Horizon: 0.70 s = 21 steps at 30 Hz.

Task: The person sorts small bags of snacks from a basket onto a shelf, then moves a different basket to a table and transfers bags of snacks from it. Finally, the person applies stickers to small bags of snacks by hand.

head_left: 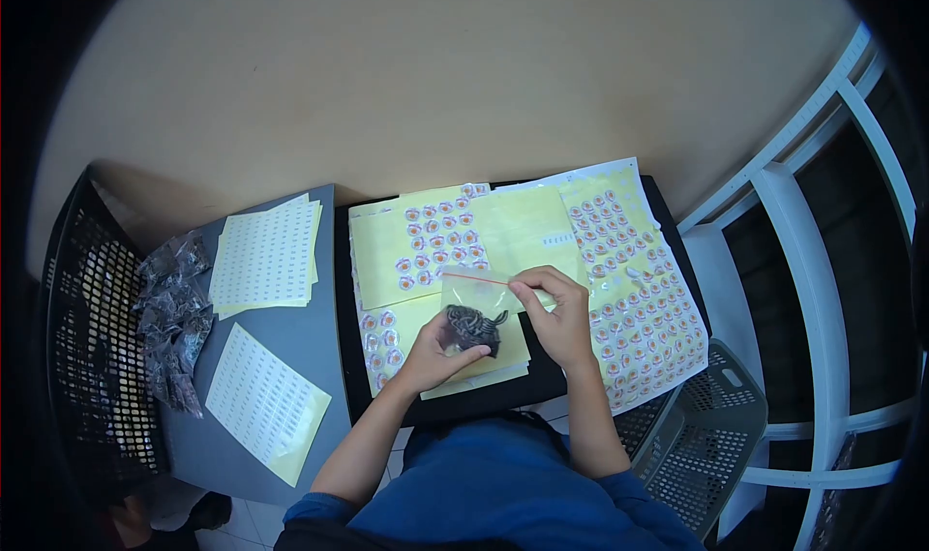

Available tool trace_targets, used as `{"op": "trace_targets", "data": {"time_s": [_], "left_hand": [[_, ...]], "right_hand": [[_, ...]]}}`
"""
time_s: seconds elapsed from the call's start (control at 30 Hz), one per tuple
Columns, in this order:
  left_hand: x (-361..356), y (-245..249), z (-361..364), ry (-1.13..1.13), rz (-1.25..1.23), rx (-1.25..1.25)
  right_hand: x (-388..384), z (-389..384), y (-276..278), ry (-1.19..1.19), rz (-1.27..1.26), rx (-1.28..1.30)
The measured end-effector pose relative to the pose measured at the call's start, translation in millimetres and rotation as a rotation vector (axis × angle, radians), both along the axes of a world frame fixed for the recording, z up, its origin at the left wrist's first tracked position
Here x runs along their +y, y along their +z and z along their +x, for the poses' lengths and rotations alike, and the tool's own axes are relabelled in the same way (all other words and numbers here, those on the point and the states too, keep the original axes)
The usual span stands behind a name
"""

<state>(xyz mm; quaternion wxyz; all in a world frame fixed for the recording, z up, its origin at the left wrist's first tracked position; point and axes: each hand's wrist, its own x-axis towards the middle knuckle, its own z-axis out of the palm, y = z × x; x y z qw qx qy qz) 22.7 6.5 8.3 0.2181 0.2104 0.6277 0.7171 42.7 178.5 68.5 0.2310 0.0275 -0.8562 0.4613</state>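
Observation:
A clear zip-lock bag (pixel 481 295) with a red line along its top is held over the sheets in front of me. Dark, coiled pieces fill its lower part; their exact kind is too small to tell. My left hand (pixel 435 356) is closed around the bag's filled lower end, thumb across the front. At the upper right corner, my right hand (pixel 557 317) pinches the bag's edge between thumb and fingers. Beneath both hands lie yellow sticker sheets (pixel 395 237) with rows of round red-and-white stickers.
A grey table (pixel 271 343) at left carries label sheets (pixel 266 256) and a pile of small filled bags (pixel 177 295) beside a black crate (pixel 97 328). More sticker sheets (pixel 648 309) cover the right. A grey basket (pixel 706 425) and white metal frame (pixel 803 251) stand at right.

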Motion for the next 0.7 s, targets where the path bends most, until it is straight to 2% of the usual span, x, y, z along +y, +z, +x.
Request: {"op": "trace_targets", "data": {"time_s": [0.07, 0.17, 0.2, 0.27, 0.33, 0.4, 0.47, 0.6, 0.7], "left_hand": [[-3, 4, 0, -0.005, -0.058, 0.059], [-2, 1, -1, 0.206, 0.153, 0.141], [-4, 0, -1, 0.218, 0.147, 0.138], [-6, -3, -2, 0.286, 0.16, 0.113], [-7, -6, -1, 0.318, 0.123, 0.124], [-6, -7, 0, 0.347, 0.162, 0.06], [-7, -5, -1, 0.36, 0.181, 0.035], [-9, -5, -2, 0.328, 0.191, 0.009], [-8, -7, -2, 0.323, 0.163, 0.022]], "right_hand": [[-9, -1, -11, 0.207, -0.849, -0.224], [-11, -2, -21, 0.249, -0.665, -0.233], [-15, -1, -24, 0.236, -0.566, -0.25], [-27, 1, -26, 0.226, -0.535, -0.249], [-37, 2, -28, 0.235, -0.464, -0.149], [-44, 0, -36, 0.224, -0.475, -0.147], [-49, 0, -39, 0.246, -0.6, -0.136], [-53, 2, -35, 0.236, -0.477, -0.151], [-55, 4, -41, 0.199, -0.502, -0.135]]}}
